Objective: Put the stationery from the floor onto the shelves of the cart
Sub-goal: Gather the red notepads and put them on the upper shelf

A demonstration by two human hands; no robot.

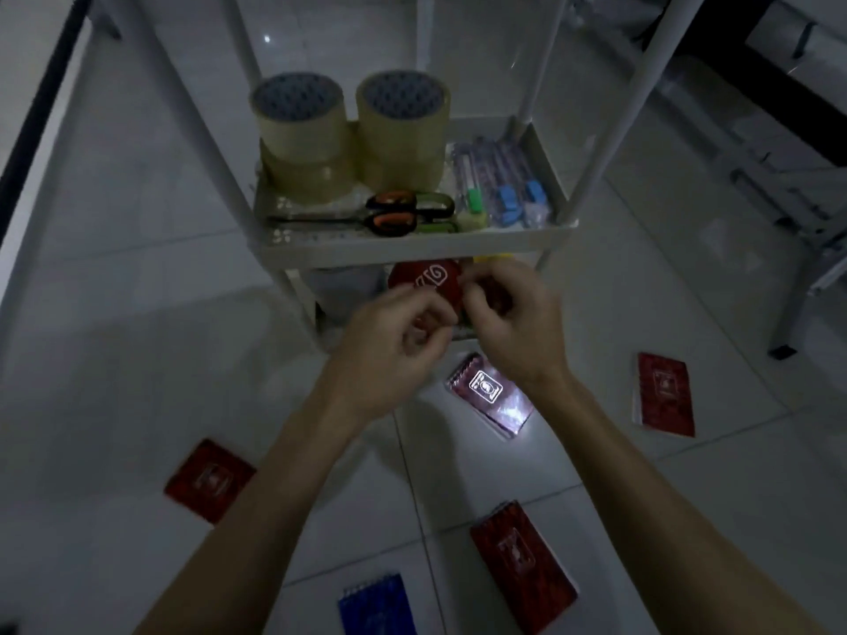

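Under the cart's shelf [412, 244], both hands' fingers [431, 309] pinch a half-hidden red round object [426, 278].

White tiled floor [114, 277]; grey metal frame [788, 213] at two o'clock; dark strip [41, 98] at ten o'clock.

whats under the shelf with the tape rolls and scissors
A lower shelf holding a red round item with white markings and something yellow; both hands and the upper shelf hide the rest.
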